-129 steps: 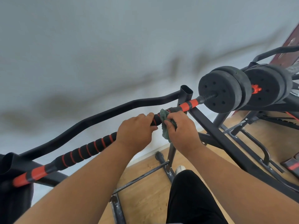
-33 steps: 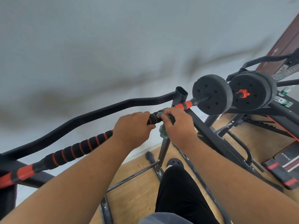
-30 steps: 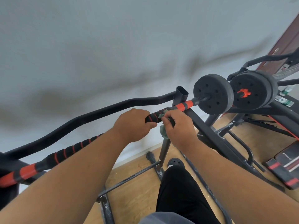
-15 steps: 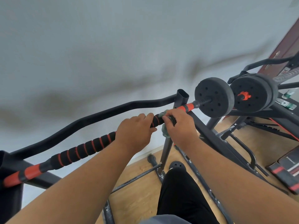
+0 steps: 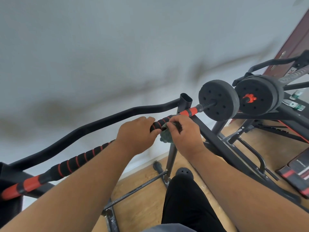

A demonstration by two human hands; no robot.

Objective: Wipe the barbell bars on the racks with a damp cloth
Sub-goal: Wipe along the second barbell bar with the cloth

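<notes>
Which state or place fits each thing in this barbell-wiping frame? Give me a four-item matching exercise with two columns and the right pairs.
Things:
1. left hand
2. right hand
3. cloth
4. weight plate

States or places:
A. bunched, hanging just under the bar
B. threaded on the bar's end, beyond the rack upright
C. grips the black foam sleeve bare
D. holds the green rag against the bar

Pairs: 1-C, 2-D, 3-A, 4-B
</notes>
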